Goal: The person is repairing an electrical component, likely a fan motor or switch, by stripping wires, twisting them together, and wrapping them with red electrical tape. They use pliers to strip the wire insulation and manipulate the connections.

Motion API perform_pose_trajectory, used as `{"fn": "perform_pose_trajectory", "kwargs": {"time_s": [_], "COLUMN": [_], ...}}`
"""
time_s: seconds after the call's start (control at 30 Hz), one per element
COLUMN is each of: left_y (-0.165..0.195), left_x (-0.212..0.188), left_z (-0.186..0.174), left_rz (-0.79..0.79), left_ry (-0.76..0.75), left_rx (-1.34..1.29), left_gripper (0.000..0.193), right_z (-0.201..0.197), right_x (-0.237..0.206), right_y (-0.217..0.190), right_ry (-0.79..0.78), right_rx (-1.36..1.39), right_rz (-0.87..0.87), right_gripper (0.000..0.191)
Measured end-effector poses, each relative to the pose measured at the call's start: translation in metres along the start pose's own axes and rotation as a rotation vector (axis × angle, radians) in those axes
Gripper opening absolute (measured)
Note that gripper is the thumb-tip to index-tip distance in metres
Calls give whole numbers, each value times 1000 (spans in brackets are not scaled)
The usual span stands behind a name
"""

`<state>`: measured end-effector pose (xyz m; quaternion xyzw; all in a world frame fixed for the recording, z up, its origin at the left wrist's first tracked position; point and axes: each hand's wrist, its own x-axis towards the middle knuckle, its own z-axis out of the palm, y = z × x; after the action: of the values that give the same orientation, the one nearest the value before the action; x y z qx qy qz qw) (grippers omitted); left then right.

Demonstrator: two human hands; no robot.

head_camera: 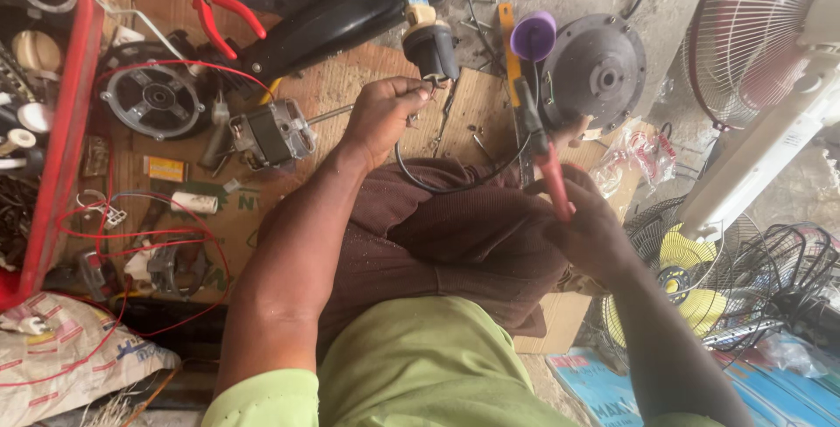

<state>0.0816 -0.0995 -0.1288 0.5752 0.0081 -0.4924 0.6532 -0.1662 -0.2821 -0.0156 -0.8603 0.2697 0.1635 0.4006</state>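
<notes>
Cardboard-covered floor; thin black cable [442,184], looped, pinched in left hand [383,116].

- This is a repair workshop for fans.
- A fan motor [273,132] and red pliers [219,9] lie on cardboard [350,77].
- Fan cages [752,33] stand at the right.

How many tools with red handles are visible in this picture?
2. One pair of red-handled pliers lies at the top left on the cardboard. One red-handled tool is in the right hand, its tip towards the round grey motor housing. Others may be hidden in the clutter.
</notes>
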Motion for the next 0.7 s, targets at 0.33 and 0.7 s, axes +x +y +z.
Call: {"fn": "perform_pose_trajectory", "kwargs": {"time_s": [0.33, 0.7], "left_y": [0, 1], "left_x": [1, 0], "left_z": [2, 1], "left_rz": [0, -2], "left_ry": [-5, -3], "left_rx": [-51, -60], "left_gripper": [22, 23], "right_z": [60, 67], "right_x": [25, 27], "right_y": [23, 2], "right_ry": [386, 404], "right_rx": [-347, -303], "right_rz": [-256, -253], "right_gripper": [39, 33]}}
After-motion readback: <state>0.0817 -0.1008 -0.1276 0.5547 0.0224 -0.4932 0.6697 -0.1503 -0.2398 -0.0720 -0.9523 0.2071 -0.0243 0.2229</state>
